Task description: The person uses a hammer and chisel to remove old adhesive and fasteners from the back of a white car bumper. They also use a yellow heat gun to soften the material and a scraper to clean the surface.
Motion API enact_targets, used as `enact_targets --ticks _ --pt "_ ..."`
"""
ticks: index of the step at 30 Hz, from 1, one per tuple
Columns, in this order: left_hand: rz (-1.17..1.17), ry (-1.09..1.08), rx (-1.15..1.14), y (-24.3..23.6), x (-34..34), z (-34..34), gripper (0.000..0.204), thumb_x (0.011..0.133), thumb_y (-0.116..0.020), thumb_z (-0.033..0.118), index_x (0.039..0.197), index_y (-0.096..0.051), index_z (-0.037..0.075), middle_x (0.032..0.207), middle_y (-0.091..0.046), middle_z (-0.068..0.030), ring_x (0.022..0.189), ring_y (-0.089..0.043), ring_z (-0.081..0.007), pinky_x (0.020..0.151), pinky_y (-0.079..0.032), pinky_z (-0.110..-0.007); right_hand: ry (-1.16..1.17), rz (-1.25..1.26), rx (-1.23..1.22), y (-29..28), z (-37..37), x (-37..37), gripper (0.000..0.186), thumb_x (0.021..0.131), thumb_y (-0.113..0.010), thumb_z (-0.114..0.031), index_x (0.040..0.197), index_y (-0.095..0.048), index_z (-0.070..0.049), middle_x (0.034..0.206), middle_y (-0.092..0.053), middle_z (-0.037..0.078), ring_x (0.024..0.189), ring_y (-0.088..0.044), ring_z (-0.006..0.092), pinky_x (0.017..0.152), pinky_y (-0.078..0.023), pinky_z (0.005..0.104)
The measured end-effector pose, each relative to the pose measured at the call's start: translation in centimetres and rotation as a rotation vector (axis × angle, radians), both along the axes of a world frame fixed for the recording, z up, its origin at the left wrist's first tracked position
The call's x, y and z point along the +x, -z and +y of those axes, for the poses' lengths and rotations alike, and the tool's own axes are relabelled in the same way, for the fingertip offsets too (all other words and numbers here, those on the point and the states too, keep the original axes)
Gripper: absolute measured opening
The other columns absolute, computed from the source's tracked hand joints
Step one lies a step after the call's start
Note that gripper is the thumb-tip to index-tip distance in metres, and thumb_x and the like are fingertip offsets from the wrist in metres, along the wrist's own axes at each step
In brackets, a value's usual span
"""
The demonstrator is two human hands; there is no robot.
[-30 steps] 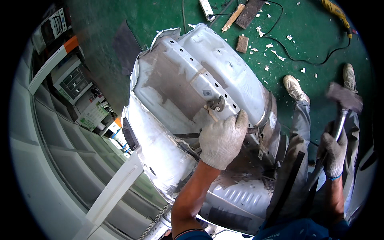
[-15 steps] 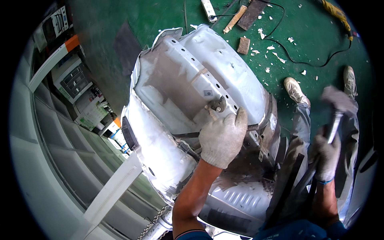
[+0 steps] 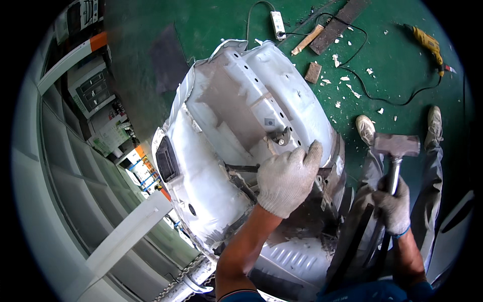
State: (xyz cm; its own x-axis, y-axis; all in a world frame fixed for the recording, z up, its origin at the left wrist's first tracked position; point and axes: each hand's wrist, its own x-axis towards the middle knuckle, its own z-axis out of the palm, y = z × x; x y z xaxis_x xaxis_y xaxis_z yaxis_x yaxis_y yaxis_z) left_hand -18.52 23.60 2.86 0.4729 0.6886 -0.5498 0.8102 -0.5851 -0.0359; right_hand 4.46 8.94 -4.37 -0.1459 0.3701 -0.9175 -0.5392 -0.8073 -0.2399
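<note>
A dented silver car body section (image 3: 204,201), with a row of holes along a rail, fills the middle. My gloved left hand (image 3: 286,182) is closed on a dark metal bar (image 3: 241,168) lying across it, just below a small metal bracket (image 3: 279,137) on the rail. At the right, my gloved right hand (image 3: 391,204) grips the shiny handle of a sledgehammer, its heavy head (image 3: 396,144) raised beside the panel, above my legs.
On the green floor lie a yellow power tool (image 3: 426,44) with its cord, a white power strip (image 3: 278,25), wood pieces (image 3: 314,73) and paper scraps. A dark mat (image 3: 168,58) lies behind the panel. A chain (image 3: 163,294) runs at lower left.
The hammer and my right hand have swung left toward the panel. My left hand keeps its grip on the bar. The whole scene sits slightly lower in the picture.
</note>
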Motion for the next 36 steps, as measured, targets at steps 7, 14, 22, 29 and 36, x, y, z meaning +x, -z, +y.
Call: enact_targets --ticks 7,14,22,29,36 --pt "-0.042 0.009 0.071 0.6 -0.2 1.9 0.038 0.078 -0.073 0.019 0.115 -0.066 0.016 0.081 -0.064 -0.0046 0.072 -0.07 -0.0279 0.06 -0.057 -0.043 0.013 -0.197 0.064 2.7 -2.1 3.7 0.025 0.085 -0.069 -0.009 0.104 -0.054 -0.003 0.067 -0.053 0.002 0.04 -0.048 0.0107 0.036 -0.042 0.0238" --pt "-0.039 -0.004 0.105 1.2 -0.4 2.0 0.03 0.082 -0.07 0.019 0.111 -0.064 0.016 0.074 -0.062 -0.0049 0.067 -0.07 -0.0276 0.056 -0.056 -0.042 0.081 -0.417 0.159 3.3 -0.7 5.7 0.028 0.09 -0.069 -0.021 0.107 -0.055 -0.003 0.065 -0.049 -0.002 0.043 -0.044 0.0073 0.038 -0.036 0.0213" --pt "0.022 -0.021 0.158 2.2 0.2 2.5 0.035 0.08 -0.071 0.018 0.114 -0.065 0.016 0.075 -0.062 -0.0037 0.067 -0.07 -0.0266 0.057 -0.056 -0.041 -0.03 -0.108 0.188 -1.4 2.0 -5.0 0.024 0.085 -0.073 0.0 0.102 -0.056 -0.005 0.079 -0.055 -0.001 0.068 -0.054 0.0079 0.059 -0.047 0.0261" --pt "0.063 -0.039 0.136 2.3 -0.5 2.5 0.035 0.083 -0.07 0.02 0.117 -0.065 0.016 0.077 -0.064 -0.0047 0.067 -0.071 -0.0273 0.057 -0.057 -0.041 0.02 -0.074 0.135 -1.4 4.3 -1.8 0.022 0.084 -0.068 0.003 0.099 -0.054 -0.004 0.076 -0.057 0.002 0.053 -0.055 0.0102 0.046 -0.047 0.0263" --pt "0.074 -0.08 0.149 2.4 -0.3 2.1 0.04 0.079 -0.073 0.018 0.119 -0.064 0.017 0.081 -0.065 -0.0043 0.07 -0.071 -0.027 0.06 -0.057 -0.042 -0.258 -0.149 0.332 -0.5 3.4 -5.3 0.025 0.081 -0.074 -0.001 0.098 -0.057 -0.004 0.077 -0.059 0.002 0.064 -0.054 0.0092 0.058 -0.049 0.0283"
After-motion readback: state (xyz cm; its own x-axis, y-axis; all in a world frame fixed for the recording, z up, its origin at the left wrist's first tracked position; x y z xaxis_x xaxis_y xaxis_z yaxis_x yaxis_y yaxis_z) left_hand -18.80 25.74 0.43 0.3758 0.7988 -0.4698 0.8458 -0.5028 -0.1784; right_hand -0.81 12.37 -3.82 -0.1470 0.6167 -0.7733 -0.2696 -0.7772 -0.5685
